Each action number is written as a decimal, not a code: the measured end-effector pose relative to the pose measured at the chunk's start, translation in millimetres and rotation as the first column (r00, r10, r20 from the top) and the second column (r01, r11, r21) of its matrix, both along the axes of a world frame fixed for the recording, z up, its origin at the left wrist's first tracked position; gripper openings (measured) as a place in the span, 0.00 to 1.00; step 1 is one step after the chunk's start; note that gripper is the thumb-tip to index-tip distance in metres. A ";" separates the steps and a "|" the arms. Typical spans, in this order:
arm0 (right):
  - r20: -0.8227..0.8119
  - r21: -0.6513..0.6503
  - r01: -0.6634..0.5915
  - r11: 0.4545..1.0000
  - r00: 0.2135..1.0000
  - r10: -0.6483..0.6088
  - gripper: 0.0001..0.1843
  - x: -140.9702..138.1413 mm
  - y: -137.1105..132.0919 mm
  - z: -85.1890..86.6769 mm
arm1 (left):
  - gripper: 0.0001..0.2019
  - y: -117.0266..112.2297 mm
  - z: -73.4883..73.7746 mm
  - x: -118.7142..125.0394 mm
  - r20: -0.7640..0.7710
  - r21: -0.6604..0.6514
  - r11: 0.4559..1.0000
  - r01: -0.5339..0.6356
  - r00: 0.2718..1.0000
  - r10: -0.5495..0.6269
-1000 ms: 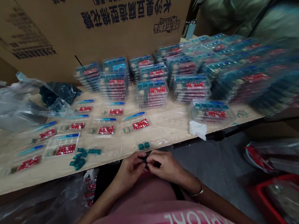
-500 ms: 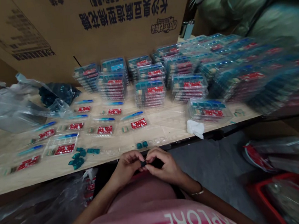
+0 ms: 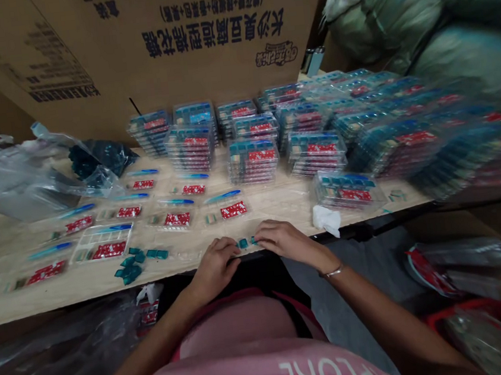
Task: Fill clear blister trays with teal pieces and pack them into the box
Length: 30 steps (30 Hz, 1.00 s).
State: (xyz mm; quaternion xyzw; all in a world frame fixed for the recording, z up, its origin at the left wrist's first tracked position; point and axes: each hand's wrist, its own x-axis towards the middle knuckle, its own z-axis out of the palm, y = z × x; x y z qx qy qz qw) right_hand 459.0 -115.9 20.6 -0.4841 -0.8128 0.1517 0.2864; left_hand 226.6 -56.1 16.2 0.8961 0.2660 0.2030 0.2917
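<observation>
At the table's front edge, my right hand reaches over a faint clear plastic tray. Its fingertips pinch together at a small teal square piece. A second teal square lies just left of that one, between my two hands. My left hand is beside it with fingers curled together; whatever they hold, if anything, is hidden. To the left lies a small heap of teal pieces, with a joined pair next to it. Behind are clear trays holding red patterned pieces and blue pens.
Stacks of filled clear boxes line the back and right of the table. A crumpled white tissue lies by the front edge. Plastic bags sit at left, a large carton behind. A red basket stands low at right.
My hands were together in front of the table edge, pinching a small dark piece. They have moved forward to the table and apart, either side of the teal squares.
</observation>
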 end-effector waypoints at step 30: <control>0.037 -0.164 -0.168 0.972 0.984 0.176 0.08 -232.5 133.9 35.7 | 0.18 12.8 -24.6 -182.6 0.128 0.303 0.608 -0.734 0.664 0.737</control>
